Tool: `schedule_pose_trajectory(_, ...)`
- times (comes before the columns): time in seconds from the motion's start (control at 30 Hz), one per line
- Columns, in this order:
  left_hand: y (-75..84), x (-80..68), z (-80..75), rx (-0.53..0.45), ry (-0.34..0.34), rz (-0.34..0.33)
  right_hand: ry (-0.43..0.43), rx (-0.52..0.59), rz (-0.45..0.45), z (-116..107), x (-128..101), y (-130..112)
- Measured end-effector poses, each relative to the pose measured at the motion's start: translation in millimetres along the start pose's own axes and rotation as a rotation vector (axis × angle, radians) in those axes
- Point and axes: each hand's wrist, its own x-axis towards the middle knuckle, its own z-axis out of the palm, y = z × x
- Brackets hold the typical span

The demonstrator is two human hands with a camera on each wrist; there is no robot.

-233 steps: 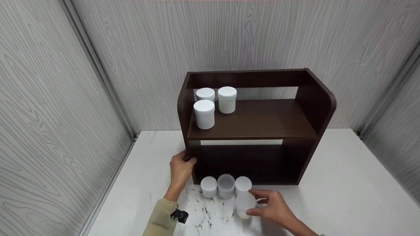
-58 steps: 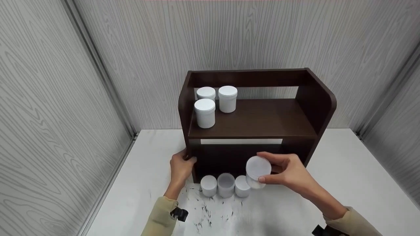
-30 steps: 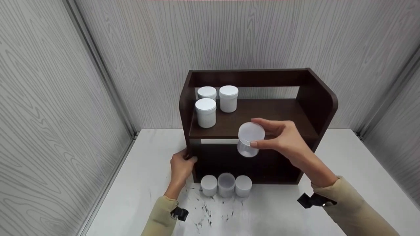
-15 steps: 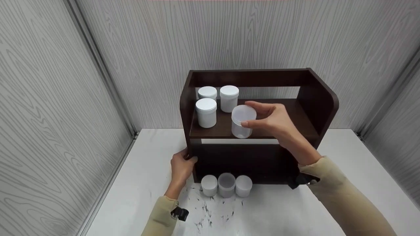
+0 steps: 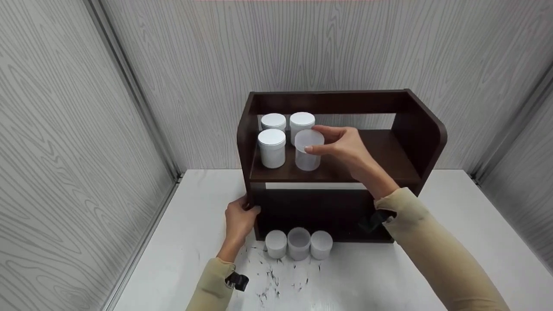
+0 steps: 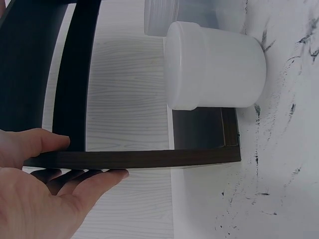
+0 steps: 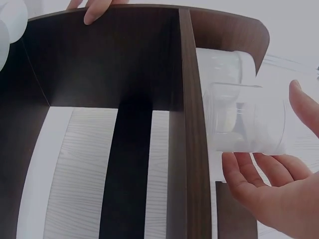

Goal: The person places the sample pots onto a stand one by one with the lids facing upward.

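In the head view my right hand (image 5: pixel 345 144) holds a translucent plastic jar (image 5: pixel 308 160) near its top, thumb in front and fingers behind. The jar is upright at the front of the upper level of a dark brown shelf (image 5: pixel 354 174), right of a white lidded jar (image 5: pixel 273 155). Two more white jars stand behind, one at the back left (image 5: pixel 273 121) and one at the back right (image 5: pixel 302 119). My left hand (image 5: pixel 239 220) grips the shelf's left side panel; the left wrist view shows the thumb and fingers (image 6: pixel 102 184) on opposite faces of it.
On the white table, at the shelf's front edge, stand a left white jar (image 5: pixel 276 245), a taller translucent jar (image 5: pixel 298 245) and a right white jar (image 5: pixel 321 245). Dark marks dot the table in front. Grey wood-grain walls (image 5: pixel 207 52) enclose the table.
My right hand has lifted the translucent jar from the table, past the lower opening, and up and leftward to the upper shelf level. My left hand has stayed on the side panel.
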Motion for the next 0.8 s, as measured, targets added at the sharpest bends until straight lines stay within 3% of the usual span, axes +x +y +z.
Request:
schedule_pose_trajectory(0.33,-0.9,0.2,0.2,0.018,0.014,0.022,0.005,-0.001,0.042,7.0,17.1,3.5)
schedule_pose_trajectory(0.8,0.1,-0.4,0.6,0.024,0.022,0.012,0.01,0.008,0.053,9.2,21.9,6.8)
